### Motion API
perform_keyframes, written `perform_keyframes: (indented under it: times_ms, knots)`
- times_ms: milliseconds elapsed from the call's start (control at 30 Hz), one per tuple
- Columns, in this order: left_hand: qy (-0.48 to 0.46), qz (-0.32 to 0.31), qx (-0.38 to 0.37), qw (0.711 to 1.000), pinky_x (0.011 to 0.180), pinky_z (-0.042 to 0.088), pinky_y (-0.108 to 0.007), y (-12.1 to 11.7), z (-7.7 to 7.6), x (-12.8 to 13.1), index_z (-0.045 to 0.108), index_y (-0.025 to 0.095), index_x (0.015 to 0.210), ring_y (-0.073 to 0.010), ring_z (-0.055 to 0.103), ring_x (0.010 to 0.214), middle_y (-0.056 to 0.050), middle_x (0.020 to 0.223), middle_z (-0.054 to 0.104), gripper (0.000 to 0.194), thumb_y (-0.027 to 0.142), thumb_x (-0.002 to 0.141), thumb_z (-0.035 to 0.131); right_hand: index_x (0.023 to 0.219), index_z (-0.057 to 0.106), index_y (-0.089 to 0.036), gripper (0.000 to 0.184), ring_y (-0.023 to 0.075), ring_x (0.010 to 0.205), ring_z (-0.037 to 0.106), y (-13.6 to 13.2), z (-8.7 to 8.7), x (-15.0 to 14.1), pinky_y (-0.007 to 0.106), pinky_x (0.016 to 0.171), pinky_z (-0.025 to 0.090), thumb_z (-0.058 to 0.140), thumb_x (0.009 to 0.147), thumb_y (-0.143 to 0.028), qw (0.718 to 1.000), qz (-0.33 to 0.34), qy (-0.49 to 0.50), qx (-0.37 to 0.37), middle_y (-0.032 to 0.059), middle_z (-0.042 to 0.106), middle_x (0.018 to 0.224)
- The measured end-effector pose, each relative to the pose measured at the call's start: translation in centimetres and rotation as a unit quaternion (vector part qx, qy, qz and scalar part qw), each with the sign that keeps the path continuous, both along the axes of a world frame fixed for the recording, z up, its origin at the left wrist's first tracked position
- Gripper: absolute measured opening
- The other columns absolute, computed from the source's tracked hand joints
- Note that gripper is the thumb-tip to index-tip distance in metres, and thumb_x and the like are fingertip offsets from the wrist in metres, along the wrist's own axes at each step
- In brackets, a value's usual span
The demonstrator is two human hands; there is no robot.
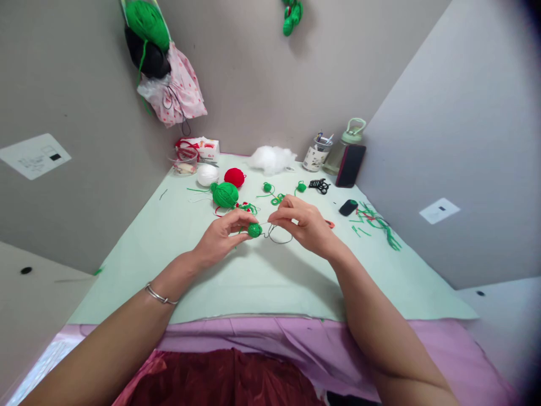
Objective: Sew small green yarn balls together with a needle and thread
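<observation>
My left hand (222, 234) pinches a small green crocheted ball (254, 230) between thumb and fingers, over the middle of the table. Just to its right, my right hand (302, 223) has thumb and forefinger closed on a thin sewing needle (264, 223), which points toward the ball. A dark thread (281, 243) loops below the right fingers and runs to the ball. Behind my left hand lie a large green yarn ball (225, 194) and small red and green pieces (247, 207). Small green crocheted pieces (278, 199) rest beyond my right hand.
Red yarn (234, 177), white yarn (208, 175) and white stuffing (273, 159) sit at the back. A pen cup (315, 157), bottle (336, 153) and phone (350, 166) stand back right. Black scissors (319, 186), a black oval object (348, 207) and yarn scraps (380, 223) lie right.
</observation>
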State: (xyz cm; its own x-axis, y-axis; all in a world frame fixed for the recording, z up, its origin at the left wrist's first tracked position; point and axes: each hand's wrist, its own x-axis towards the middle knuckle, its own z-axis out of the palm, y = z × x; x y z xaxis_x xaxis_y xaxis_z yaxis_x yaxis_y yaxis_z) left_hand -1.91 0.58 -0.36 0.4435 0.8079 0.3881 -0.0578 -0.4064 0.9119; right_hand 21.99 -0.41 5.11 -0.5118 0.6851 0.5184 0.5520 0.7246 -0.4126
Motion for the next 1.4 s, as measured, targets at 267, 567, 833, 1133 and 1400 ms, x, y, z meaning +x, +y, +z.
perform_keyframes:
  times_ms: [267, 567, 833, 1133, 1400]
  knots:
    - [-0.037, 0.018, 0.006, 0.999, 0.096, 0.055, -0.038, -0.2, 0.2, 0.1, 0.071, 0.020, 0.099, -0.0202, 0.065, 0.105, -0.007, 0.104, 0.068, 0.017, 0.023, 0.083, 0.076, 0.089, 0.077, -0.021, 0.012, 0.0163, 0.078, 0.056, 0.7, -0.6, -0.7, 0.030, 0.070, 0.046, 0.067, 0.092, -0.027, 0.981, 0.031, 0.113, -0.152, 0.0029, 0.059, 0.079]
    - [-0.057, -0.034, -0.098, 0.993, 0.084, 0.063, -0.037, -1.0, 1.0, 0.4, 0.062, 0.020, 0.102, -0.0172, 0.072, 0.090, -0.006, 0.113, 0.067, 0.020, 0.023, 0.085, 0.072, 0.092, 0.077, -0.022, 0.014, 0.0167, 0.080, 0.056, 0.3, -0.2, -0.8, 0.031, 0.073, 0.046, 0.066, 0.094, -0.029, 0.983, 0.027, 0.113, -0.143, 0.0038, 0.060, 0.081]
    - [-0.094, -0.045, -0.032, 0.994, 0.083, 0.063, -0.037, -0.7, 0.0, 0.6, 0.059, 0.020, 0.097, -0.0160, 0.067, 0.093, -0.005, 0.110, 0.064, 0.014, 0.014, 0.087, 0.067, 0.089, 0.076, -0.019, 0.010, 0.0150, 0.076, 0.054, -0.1, -0.2, -1.4, 0.030, 0.072, 0.044, 0.067, 0.093, -0.024, 0.983, 0.039, 0.107, -0.144, 0.0017, 0.058, 0.077]
    - [-0.105, -0.030, -0.042, 0.993, 0.085, 0.061, -0.040, -0.9, 0.2, 0.8, 0.059, 0.020, 0.095, -0.0167, 0.068, 0.092, -0.005, 0.108, 0.064, 0.015, 0.017, 0.086, 0.070, 0.086, 0.075, -0.020, 0.013, 0.0148, 0.075, 0.053, 0.1, -0.7, -1.9, 0.030, 0.070, 0.044, 0.067, 0.093, -0.028, 0.978, 0.049, 0.137, -0.150, 0.0024, 0.058, 0.079]
    - [-0.076, -0.046, -0.048, 0.995, 0.097, 0.055, -0.041, -0.9, 1.2, 0.2, 0.063, 0.020, 0.110, -0.0196, 0.065, 0.103, -0.008, 0.114, 0.064, 0.022, 0.024, 0.090, 0.068, 0.090, 0.076, -0.020, 0.009, 0.0153, 0.077, 0.055, 0.1, 0.0, -0.8, 0.030, 0.071, 0.044, 0.067, 0.093, -0.024, 0.981, 0.033, 0.133, -0.140, 0.0027, 0.060, 0.080]
